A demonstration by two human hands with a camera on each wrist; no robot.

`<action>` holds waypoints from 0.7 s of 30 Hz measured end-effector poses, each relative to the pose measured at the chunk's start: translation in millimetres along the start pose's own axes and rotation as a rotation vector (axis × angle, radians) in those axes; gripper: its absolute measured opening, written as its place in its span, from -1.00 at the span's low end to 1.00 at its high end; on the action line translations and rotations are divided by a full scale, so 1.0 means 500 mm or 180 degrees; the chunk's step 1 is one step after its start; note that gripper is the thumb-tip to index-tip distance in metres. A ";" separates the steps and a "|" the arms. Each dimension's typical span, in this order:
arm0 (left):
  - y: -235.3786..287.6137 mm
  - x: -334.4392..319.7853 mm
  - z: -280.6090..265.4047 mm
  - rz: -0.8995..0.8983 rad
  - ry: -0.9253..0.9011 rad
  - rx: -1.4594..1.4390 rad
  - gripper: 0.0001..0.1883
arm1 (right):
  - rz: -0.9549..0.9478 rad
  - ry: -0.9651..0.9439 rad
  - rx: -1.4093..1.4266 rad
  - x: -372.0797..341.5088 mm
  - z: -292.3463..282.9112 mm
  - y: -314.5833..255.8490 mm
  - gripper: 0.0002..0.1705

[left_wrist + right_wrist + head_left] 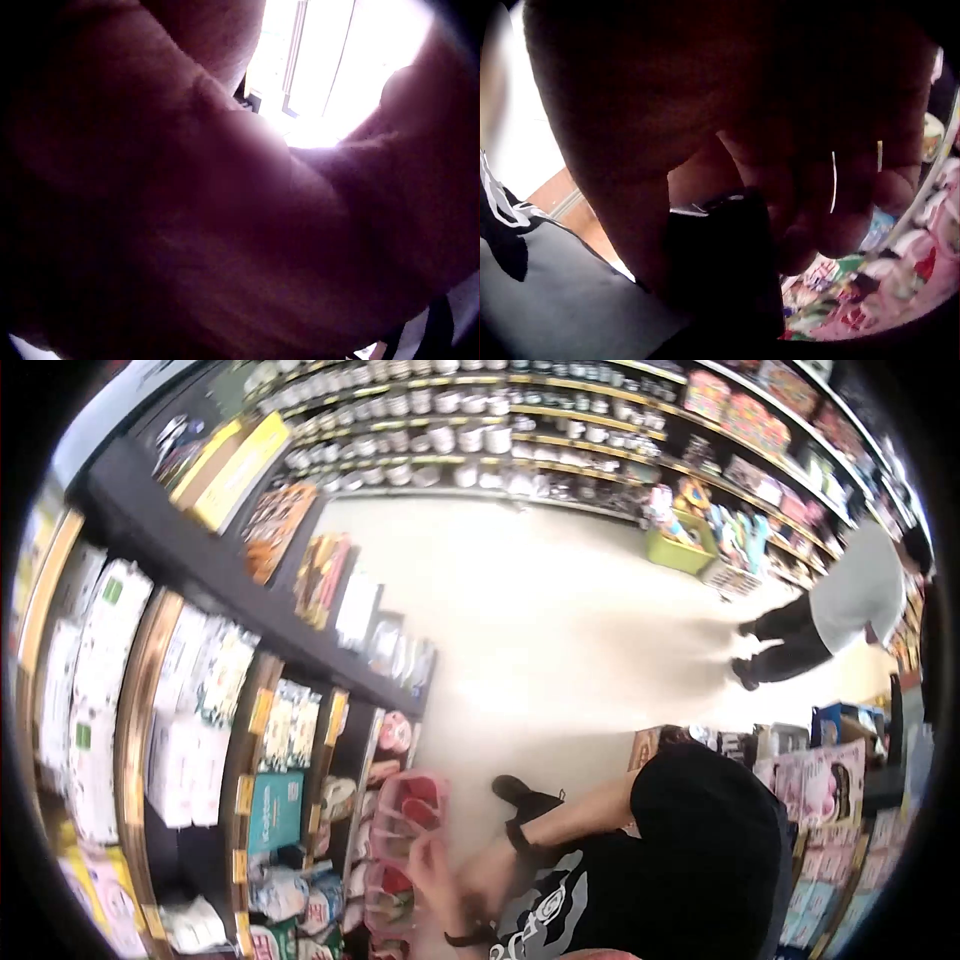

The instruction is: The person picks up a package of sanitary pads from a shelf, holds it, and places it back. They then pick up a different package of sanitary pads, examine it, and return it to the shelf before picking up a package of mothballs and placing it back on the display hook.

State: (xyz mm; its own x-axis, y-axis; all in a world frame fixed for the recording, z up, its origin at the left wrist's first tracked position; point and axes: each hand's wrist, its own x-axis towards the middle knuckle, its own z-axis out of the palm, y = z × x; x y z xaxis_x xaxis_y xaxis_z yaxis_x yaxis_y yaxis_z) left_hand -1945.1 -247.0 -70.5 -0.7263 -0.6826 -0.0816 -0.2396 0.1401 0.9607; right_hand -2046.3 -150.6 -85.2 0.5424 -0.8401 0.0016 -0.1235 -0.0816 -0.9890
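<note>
Black, rectangular, hard-looking object with a glossy upper edge [724, 270]: one, kind not determinable. Located just below centre, towards six o'clock, in the right-wrist view; not picked out in the head view. Handling, by estimate: light, rigid, smooth enough to slip; best held by its two long sides, thumb against fingers, with the shiny edge spared from knocks.

Right hand [720, 120]: in deep shadow, thumb at the near side and fingers curled in opposite, apparently gripping the black object between them.

Left hand [225, 210]: filling the left-wrist view, dark and blurred; how far its fingers are spread, and whether it has hold of anything, cannot be told. In the head view both hands lie close together.

Pink translucent plastic basket [445, 788]: at eleven o'clock from the hands in the head view, red pieces [420, 812] inside, finer detail blurred. Second pink plastic basket [372, 908], at eight o'clock, also with red contents.

Teal cardboard box with white lettering [275, 812]: on the shelving, between nine and ten o'clock.

Lime-green bin [672, 554]: one o'clock, well apart, on the pale floor [560, 610]; filled with mixed colourful goods. White basket [733, 582]: just beside it, contents unclear.
</note>
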 end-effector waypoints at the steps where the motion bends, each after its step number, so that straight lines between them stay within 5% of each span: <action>1: 0.014 -0.021 -0.009 -0.0088 0.0247 0.0061 -0.86 | -0.0230 -0.0154 0.0310 0.023 0.014 0.024 -0.44; 5: 0.021 -0.130 -0.048 -0.0598 0.1234 0.0042 -0.86 | -0.0567 -0.1293 0.0631 0.094 0.025 0.002 -0.49; 6: 0.016 -0.160 -0.056 -0.0772 0.1469 -0.0143 -0.86 | -0.0368 -0.1710 -0.0057 0.110 0.002 -0.046 -0.52; 9: -0.002 -0.249 -0.087 -0.1367 0.2105 -0.0455 -0.76 | -0.0678 -0.2330 0.0580 0.172 0.078 -0.027 -0.48; 13: 0.014 -0.342 -0.114 -0.1701 0.2740 -0.0535 -0.75 | -0.0661 -0.3085 0.0063 0.236 0.149 -0.061 -0.48; 21: -0.047 -0.567 -0.156 -0.0938 0.4182 -0.1034 -0.76 | -0.0918 -0.4200 -0.0279 0.347 0.365 -0.174 -0.44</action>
State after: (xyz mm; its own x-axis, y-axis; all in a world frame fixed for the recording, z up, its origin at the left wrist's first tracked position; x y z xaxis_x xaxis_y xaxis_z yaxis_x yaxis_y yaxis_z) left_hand -1683.1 -112.7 -49.3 0.5013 -0.8508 -0.1574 0.0144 -0.1737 0.9847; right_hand -1789.8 -191.1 -25.9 0.9384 0.3453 0.0146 0.1039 -0.2415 -0.9648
